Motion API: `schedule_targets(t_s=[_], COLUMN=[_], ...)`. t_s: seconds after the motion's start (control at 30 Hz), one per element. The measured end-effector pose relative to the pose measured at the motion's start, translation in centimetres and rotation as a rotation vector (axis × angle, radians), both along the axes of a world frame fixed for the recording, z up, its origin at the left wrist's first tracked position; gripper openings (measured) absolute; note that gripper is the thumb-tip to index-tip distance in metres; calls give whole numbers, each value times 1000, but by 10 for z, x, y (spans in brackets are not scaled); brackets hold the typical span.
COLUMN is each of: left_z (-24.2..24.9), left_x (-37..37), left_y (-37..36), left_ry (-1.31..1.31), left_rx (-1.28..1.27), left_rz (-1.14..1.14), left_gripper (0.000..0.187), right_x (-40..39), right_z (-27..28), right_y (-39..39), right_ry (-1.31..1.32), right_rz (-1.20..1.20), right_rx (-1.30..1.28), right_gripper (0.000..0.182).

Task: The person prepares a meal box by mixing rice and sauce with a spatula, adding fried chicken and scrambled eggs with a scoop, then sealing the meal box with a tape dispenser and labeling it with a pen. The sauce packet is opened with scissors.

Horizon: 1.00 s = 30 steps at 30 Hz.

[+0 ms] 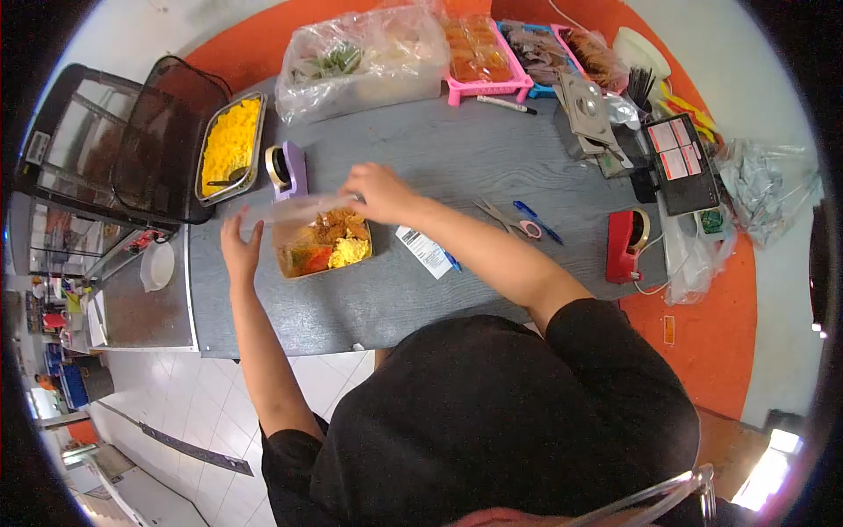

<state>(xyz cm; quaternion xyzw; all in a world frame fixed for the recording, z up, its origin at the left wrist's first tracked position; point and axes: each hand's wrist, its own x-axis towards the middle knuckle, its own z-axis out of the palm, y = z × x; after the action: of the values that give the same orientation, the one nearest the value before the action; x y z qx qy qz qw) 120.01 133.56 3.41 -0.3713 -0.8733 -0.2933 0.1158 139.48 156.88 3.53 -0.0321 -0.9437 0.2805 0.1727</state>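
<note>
A clear plastic lid (297, 208) is stretched between my two hands, tilted over the back of an open food box (307, 275). My left hand (241, 248) grips its left end with thumb and fingers. At the other end, my right hand (379, 193) pinches the lid, fingers closed. Inside the brown box are yellow scrambled egg (349, 252), a red sauce (318, 259), something green and browned, crumbly pieces. Part of the food shows blurred through the lid. Beside the box lies a printed paper slip (426, 252).
A purple tape dispenser (296, 169) and a glass tray of yellow food (232, 145) stand left. Scissors (505, 218), blue pens (537, 221) and a red tape dispenser (621, 246) are right. A plastic-covered tub (364, 98) and coloured baskets (490, 86) line the back.
</note>
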Motion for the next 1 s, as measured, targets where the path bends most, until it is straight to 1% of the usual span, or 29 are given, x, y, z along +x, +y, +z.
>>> schedule_targets(t_s=[0.03,0.07,0.1,0.13,0.17,0.2,0.23,0.27,0.33,0.37,0.4,0.47,0.5,0.53,0.57,0.6,0.63,0.67,0.7,0.73,0.77,0.8,0.83,0.87,0.9,0.93,0.97,1.0], left_z=[-3,-10,-30,-39,-50,-81,-81,-85,-69,-54,-51,-49,-39,-25,-17,-17,-20,-23,-27,-36,-43,-45,-44,-50,-62,-64,-65,-56], left_x=[-3,-4,-1,9,24,24,35,49,77,89,91,97,104,115,124,131,138,143,145,149,156,164,168,168,165,161,155,156], left_y=[-10,-19,-24,-26,-26,-32,-30,-24,-17,-17,-24,-36,-39,-38,-38,-39,-41,-44,-48,-48,-49,-49,-51,-54,-58,-60,-65,-63], left_ry=[-98,-198,-207,-216,-421,-429,-552,-674,-750,-808,-809,-860,-861,-853,-841,-836,-757,-677,-653,-723,-696,-667,-720,-718,-786,-853,-707,-706], left_rx=[-114,-227,-195,-164,-23,63,135,208,286,252,255,63,69,6,-57,-51,-10,28,-58,-85,-34,15,-1,-1,94,189,192,190], left_rz=[-72,-144,-188,-232,-211,-193,-165,-136,-32,26,31,113,121,141,162,170,113,55,-2,20,-44,-109,-144,-142,-222,-304,-379,-384], left_gripper=[54,47,45,43,43,41,38,36,30,30,30,30,30,33,39,39,47,58,71,73,78,83,96,96,102,109,111,111], right_x=[7,15,24,30,32,32,31,29,28,26,26,33,34,36,37,38,40,44,50,56,61,66,71,74,73,69,65,62], right_z=[-1,-5,-13,-23,-39,-57,-61,-64,-59,-64,-55,-21,-16,-17,-18,-17,-16,-15,-13,-12,-34,-34,-33,-33,-33,-34,-35,-34], right_y=[-6,-14,-23,-32,-40,-48,-53,-54,-53,-50,-46,-37,-35,-35,-35,-35,-35,-37,-40,-42,-42,-43,-43,-43,-40,-34,-27,-20], right_ry=[12,10,88,165,161,165,170,170,-39,48,45,-221,-229,-231,-264,-296,-346,-342,-394,-447,-295,-293,-344,-390,-388,-357,-326,-295], right_rz=[22,25,-39,-101,-97,-165,-232,-228,-153,-135,-130,-86,-87,-78,-39,1,46,54,66,76,158,163,166,165,164,239,311,382], right_rx=[-38,-34,-6,20,20,12,3,2,-559,-516,-515,-547,-464,-462,-444,-425,-373,-371,-349,-326,-360,-358,-90,178,178,157,135,112], right_gripper=[21,21,24,28,28,32,37,37,42,38,38,33,34,34,39,45,56,56,59,62,69,69,75,82,82,87,92,98])
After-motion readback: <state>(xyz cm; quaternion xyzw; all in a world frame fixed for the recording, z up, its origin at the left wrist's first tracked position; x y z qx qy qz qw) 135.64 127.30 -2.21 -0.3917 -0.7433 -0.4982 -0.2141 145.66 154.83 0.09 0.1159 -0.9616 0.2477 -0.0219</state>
